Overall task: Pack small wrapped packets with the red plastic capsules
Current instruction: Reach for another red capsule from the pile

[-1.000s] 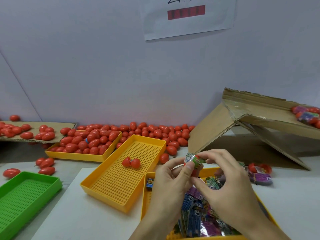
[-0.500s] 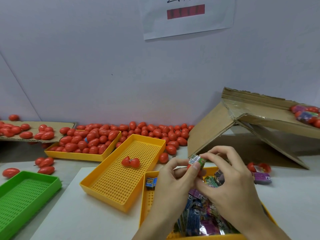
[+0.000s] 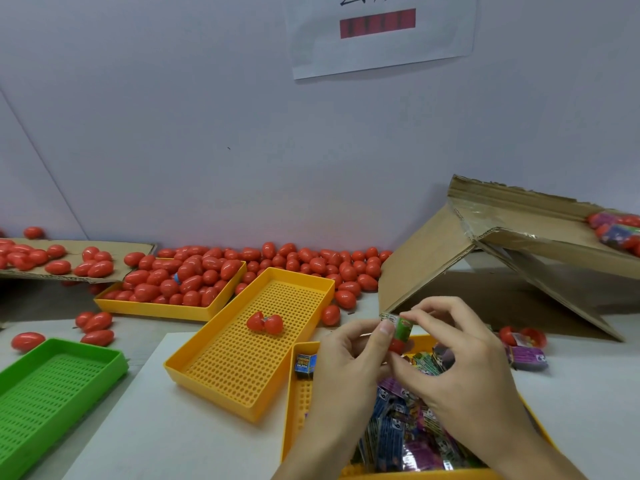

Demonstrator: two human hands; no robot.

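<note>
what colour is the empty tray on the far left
Bright green tray, with a perforated floor; it shows clearly in the head view.

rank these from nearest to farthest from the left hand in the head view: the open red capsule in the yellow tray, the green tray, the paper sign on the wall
From the left hand:
1. Open red capsule, just to its left in the empty yellow tray.
2. Green tray, far left at the table's edge.
3. Paper sign, high on the wall behind.
</note>
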